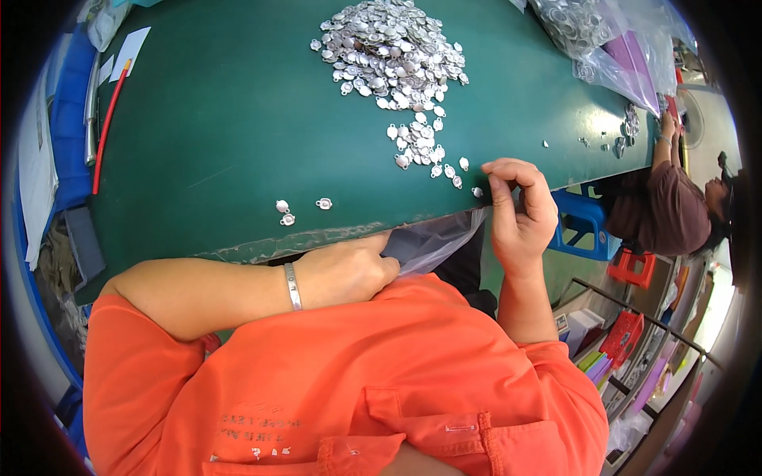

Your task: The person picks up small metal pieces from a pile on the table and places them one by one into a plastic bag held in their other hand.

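Observation:
Small silver metal charms, each with a tiny loop, form a large pile (393, 47) at the far middle of the green table (206, 135). A smaller cluster (419, 144) trails from it toward the near edge. My left hand (353, 270) is closed at the near edge, gripping the rim of a clear plastic bag (432, 244) that hangs below the tabletop. Over the edge to the right, my right hand (521, 210) has thumb and forefinger pinched; whatever lies between them is too small to make out. One loose charm (476, 192) lies just left of those fingertips.
A few charms (324, 204) lie apart at the near left. A red pencil (111, 127) rests by the left edge beside white paper (131, 51). Clear bags of metal parts (571, 28) occupy the far right. Beyond are a blue stool (583, 226) and another person (667, 206).

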### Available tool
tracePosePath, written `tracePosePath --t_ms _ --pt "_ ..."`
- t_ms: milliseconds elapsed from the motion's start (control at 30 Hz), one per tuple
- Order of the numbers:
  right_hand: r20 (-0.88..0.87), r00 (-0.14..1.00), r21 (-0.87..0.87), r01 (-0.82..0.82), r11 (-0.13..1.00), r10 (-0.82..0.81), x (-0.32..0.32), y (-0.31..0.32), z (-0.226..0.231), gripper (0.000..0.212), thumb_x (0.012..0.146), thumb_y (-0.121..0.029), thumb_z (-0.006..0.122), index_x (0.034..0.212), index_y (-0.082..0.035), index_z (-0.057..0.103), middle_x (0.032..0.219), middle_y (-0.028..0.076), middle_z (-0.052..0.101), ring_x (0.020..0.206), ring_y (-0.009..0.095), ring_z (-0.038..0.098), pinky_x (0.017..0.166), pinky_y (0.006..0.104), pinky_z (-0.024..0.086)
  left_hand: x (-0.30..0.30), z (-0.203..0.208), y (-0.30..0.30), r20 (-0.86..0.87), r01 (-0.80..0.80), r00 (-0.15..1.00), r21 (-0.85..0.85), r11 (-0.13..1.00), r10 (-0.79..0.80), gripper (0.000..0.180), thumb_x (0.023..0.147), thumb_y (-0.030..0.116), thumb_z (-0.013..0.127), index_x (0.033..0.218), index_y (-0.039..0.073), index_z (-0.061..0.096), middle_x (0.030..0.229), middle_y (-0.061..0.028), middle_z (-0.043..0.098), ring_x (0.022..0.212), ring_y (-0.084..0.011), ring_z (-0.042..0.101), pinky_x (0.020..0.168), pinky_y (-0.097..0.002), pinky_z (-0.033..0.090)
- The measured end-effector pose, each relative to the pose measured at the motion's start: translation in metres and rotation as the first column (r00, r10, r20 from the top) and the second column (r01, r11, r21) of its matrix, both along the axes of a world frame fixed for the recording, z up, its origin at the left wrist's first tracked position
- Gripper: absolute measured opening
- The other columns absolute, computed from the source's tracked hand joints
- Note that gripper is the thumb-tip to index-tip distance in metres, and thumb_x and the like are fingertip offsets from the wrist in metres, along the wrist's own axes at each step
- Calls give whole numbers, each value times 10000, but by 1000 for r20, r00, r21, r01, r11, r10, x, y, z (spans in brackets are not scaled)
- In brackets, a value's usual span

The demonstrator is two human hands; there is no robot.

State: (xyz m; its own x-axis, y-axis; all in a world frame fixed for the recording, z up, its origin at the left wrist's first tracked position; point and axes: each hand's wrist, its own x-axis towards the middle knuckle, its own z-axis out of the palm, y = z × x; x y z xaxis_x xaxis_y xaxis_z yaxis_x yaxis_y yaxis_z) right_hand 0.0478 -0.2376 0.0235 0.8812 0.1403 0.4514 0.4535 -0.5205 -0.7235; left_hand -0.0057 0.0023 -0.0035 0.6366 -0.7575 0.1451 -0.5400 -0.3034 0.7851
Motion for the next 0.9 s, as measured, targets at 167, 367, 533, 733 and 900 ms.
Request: tracePosePath --t_ms 167,367,533,733,900 --pt "-27 995 -3 97 995 -97 -13 -10 0 127 822 108 632 896 5 627 902 101 676 766 174 633 693 258 506 4 9 3 -172 103 982 162 981 -75 134 785 92 580 826 -34 594 1239 -395 467 950 -433 622 807 -409 533" --pt "-47 998 -82 27 996 -31 -14 -10 -2 200 723 98 729 856 -12 628 836 85 675 785 215 637 697 296 516 6 13 3 -221 106 973 159 982 -69 150 761 101 605 826 -33 603 1223 -402 469 955 -440 619 806 -409 533" --pt "11 985 -107 -172 979 174 -15 -4 2 225 695 144 684 816 -23 595 792 97 660 737 239 643 659 316 511 1 5 2 -84 42 996 50 998 -38 128 785 84 573 794 -41 597 1009 -327 525 817 -414 635 735 -425 539" --pt "85 990 -87 -109 990 117 -5 11 4 211 696 96 727 800 -27 591 814 89 679 746 243 640 658 322 499 4 9 3 -109 64 992 59 996 -57 140 783 90 577 803 -46 602 1004 -334 520 810 -418 632 733 -428 535" --pt "10 985 -93 -168 981 170 -4 10 2 205 700 96 720 802 -30 594 826 82 685 749 234 640 669 329 501 4 8 3 -104 59 993 30 998 -55 146 783 94 580 809 -49 598 995 -325 518 803 -417 627 720 -430 532"
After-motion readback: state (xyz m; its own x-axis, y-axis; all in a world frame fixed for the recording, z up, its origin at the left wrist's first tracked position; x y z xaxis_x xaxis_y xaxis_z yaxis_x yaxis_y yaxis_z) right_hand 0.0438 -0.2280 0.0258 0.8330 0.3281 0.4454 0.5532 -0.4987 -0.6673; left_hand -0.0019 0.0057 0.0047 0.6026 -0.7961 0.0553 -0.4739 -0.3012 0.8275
